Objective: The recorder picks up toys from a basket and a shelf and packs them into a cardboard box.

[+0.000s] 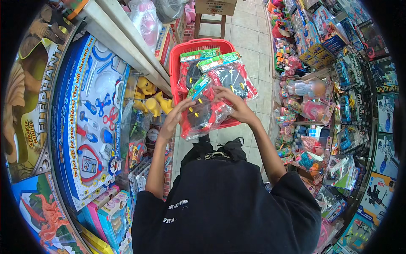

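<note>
Between my two hands is a clear plastic bag [199, 114] of black and red toys with yellow spots, under a green header card. It lies tilted over the near rim of a red plastic basket [173, 63]. My left hand [173, 119] grips the bag's left edge beside the card. On the other side, my right hand [234, 104] has its fingers curled over the bag's upper right. A second bagged toy [233, 79] of the same kind lies behind it in the basket. A third bagged toy [192, 71] is at the back left, partly covered.
Boxed toys, including a toy doctor set [98, 104], line the left side. Several packaged dolls [306, 89] and toy cars [342, 74] hang on the right. Behind the basket, a wooden stool [197, 27] bears a cardboard box [215, 6]. Tiled floor [253, 35] runs between.
</note>
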Demonstrator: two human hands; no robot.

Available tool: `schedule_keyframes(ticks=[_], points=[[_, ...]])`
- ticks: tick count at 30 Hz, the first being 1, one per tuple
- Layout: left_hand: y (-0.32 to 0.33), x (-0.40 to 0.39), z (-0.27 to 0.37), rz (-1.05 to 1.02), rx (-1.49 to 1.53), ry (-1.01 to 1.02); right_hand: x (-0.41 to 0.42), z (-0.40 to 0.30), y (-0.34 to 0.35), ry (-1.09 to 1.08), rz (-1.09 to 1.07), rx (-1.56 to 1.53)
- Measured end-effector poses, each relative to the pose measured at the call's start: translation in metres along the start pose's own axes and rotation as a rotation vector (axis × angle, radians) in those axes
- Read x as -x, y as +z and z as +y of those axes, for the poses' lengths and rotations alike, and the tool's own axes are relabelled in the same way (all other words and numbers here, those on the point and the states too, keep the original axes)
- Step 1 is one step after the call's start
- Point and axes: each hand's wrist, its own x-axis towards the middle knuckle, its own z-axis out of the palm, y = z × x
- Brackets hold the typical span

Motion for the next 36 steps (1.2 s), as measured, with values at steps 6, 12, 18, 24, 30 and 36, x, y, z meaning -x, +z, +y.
schedule_keyframes(ticks=[6, 12, 18, 24, 30, 36], points=[[0.006, 0.008, 0.017, -0.031, -0.021, 0.192, -0.008, 0.004, -0.002, -0.033, 0.095, -0.360], [0.025, 0.005, 0.055, 0.206, -0.169, 0.361, -0.009, 0.002, 0.001, 0.139, 0.282, -0.682], [0.019, 0.010, 0.073, 0.426, -0.450, 0.330, -0.011, -0.038, -0.009, 0.167, 0.306, -0.739], [0.045, -0.015, 0.111, 0.544, -0.101, 0.282, 0.012, -0.065, -0.061, 0.015, 0.239, -0.385], [0.129, -0.069, 0.098, 0.369, -0.006, 0.132, 0.049, -0.061, -0.095, 0.042, 0.578, -0.418], [0.191, -0.125, 0.068, 0.203, 0.132, -0.012, 0.115, -0.029, -0.161, 0.127, 0.651, -0.452]])
